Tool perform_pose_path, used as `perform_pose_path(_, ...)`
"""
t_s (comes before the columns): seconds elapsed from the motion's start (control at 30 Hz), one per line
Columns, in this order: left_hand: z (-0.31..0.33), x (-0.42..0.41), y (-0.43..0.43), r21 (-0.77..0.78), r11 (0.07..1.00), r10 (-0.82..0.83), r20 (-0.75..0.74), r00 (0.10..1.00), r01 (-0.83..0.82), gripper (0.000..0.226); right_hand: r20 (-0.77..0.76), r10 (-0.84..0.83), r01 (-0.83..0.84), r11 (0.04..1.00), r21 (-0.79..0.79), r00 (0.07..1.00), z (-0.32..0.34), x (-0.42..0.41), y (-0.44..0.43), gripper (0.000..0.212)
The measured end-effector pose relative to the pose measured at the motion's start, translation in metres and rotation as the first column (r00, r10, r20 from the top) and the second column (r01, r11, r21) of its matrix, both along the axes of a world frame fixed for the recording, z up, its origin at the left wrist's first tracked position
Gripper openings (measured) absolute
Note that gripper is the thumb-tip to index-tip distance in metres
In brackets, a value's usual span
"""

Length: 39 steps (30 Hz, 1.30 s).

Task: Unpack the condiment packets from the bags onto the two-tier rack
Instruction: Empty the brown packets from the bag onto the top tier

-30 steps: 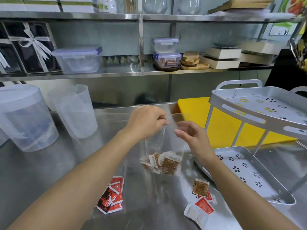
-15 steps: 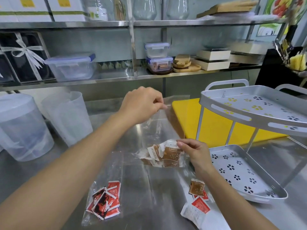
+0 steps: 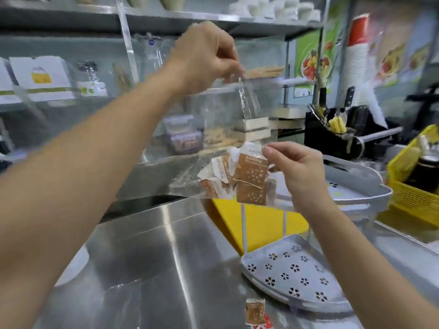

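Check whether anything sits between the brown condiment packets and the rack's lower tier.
Yes: the clear bag encloses the brown packets. The left hand holds its top up and the right hand pinches the packets, apparently through the film. Beyond the film, nothing visible blocks the path down to the lower tier.

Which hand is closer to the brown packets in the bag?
Right. The right hand pinches the bag at the packets; the left hand holds its top, well above.

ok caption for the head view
Left hand holds up clear plastic bag of brown condiment packets; right hand pinches its lower part.
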<state>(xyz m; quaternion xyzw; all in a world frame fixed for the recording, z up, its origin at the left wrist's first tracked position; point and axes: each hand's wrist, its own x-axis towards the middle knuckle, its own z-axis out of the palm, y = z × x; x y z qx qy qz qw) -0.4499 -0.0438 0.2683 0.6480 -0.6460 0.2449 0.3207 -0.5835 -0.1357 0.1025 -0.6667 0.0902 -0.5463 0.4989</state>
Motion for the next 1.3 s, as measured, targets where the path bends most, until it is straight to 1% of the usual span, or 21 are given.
perform_pose_path(0.1,0.015,-0.020,-0.024,-0.091,0.993,-0.064,0.056,0.996,0.069,0.020,0.059,-0.111,0.112,0.994,-0.012,0.992,0.020,-0.018,-0.024,0.015)
perform_pose_path(0.2,0.015,-0.034,-0.052,-0.194,0.972,-0.125,0.061,0.990,0.134,0.022,0.087,-0.190,0.190,0.982,0.009,0.978,0.029,-0.037,-0.051,0.006)
perform_pose_path(0.27,0.006,-0.038,-0.072,-0.246,0.956,-0.167,0.005,0.986,0.163,0.019,0.068,-0.231,0.232,0.973,-0.006,0.970,0.030,-0.049,-0.069,0.008)
perform_pose_path(0.33,-0.006,-0.042,-0.091,-0.277,0.937,-0.240,-0.069,0.968,0.212,0.013,0.040,-0.280,0.281,0.959,-0.027,0.959,0.028,-0.061,-0.090,0.017)
perform_pose_path(0.4,-0.017,-0.047,-0.108,-0.291,0.925,-0.285,-0.100,0.953,0.245,0.006,0.007,-0.320,0.320,0.946,-0.050,0.947,0.027,-0.074,-0.110,0.018)
perform_pose_path(0.53,-0.024,-0.057,-0.138,-0.307,0.908,-0.352,-0.184,0.918,0.287,0.007,-0.005,-0.396,0.395,0.915,-0.082,0.918,0.030,-0.095,-0.142,0.021)
perform_pose_path(0.6,-0.023,-0.064,-0.151,-0.293,0.911,-0.362,-0.226,0.904,0.291,0.009,0.014,-0.417,0.417,0.906,-0.072,0.909,0.034,-0.107,-0.157,0.018)
perform_pose_path(0.67,-0.024,-0.072,-0.162,-0.254,0.924,-0.348,-0.256,0.902,0.284,0.011,0.007,-0.387,0.387,0.920,-0.055,0.922,0.038,-0.119,-0.170,0.014)
perform_pose_path(0.77,-0.030,-0.075,-0.176,-0.213,0.939,-0.329,-0.343,0.880,0.268,0.011,-0.066,-0.340,0.336,0.939,-0.071,0.938,0.041,-0.134,-0.183,0.010)
perform_pose_path(0.87,-0.041,-0.065,-0.183,-0.221,0.942,-0.331,-0.473,0.816,0.253,0.015,-0.073,-0.313,0.311,0.950,-0.040,0.947,0.043,-0.142,-0.192,0.004)
perform_pose_path(0.93,-0.050,-0.057,-0.180,-0.205,0.953,-0.300,-0.532,0.792,0.224,0.015,-0.067,-0.299,0.298,0.954,-0.024,0.952,0.042,-0.144,-0.196,0.004)
perform_pose_path(0.97,-0.056,-0.052,-0.178,-0.187,0.961,-0.276,-0.562,0.780,0.205,0.014,-0.089,-0.290,0.289,0.957,-0.032,0.953,0.040,-0.144,-0.197,0.006)
perform_pose_path(1.03,-0.068,-0.043,-0.172,-0.161,0.969,-0.247,-0.617,0.747,0.187,0.013,-0.200,-0.265,0.256,0.964,-0.073,0.943,0.033,-0.141,-0.196,0.010)
perform_pose_path(1.1,-0.081,-0.034,-0.169,-0.190,0.965,-0.259,-0.638,0.725,0.178,0.015,-0.314,-0.184,0.174,0.983,-0.060,0.932,0.021,-0.137,-0.193,0.013)
perform_pose_path(1.13,-0.087,-0.030,-0.168,-0.206,0.964,-0.263,-0.643,0.719,0.168,0.016,-0.344,-0.125,0.120,0.992,-0.034,0.931,0.016,-0.135,-0.191,0.015)
perform_pose_path(1.2,-0.097,-0.025,-0.166,-0.216,0.965,-0.255,-0.649,0.717,0.148,0.018,-0.361,-0.022,0.027,1.000,0.007,0.932,0.003,-0.133,-0.187,0.019)
perform_pose_path(1.3,-0.106,-0.019,-0.160,-0.201,0.973,-0.220,-0.646,0.731,0.115,0.020,-0.354,0.005,0.008,0.999,0.037,0.935,-0.013,-0.132,-0.184,0.006)
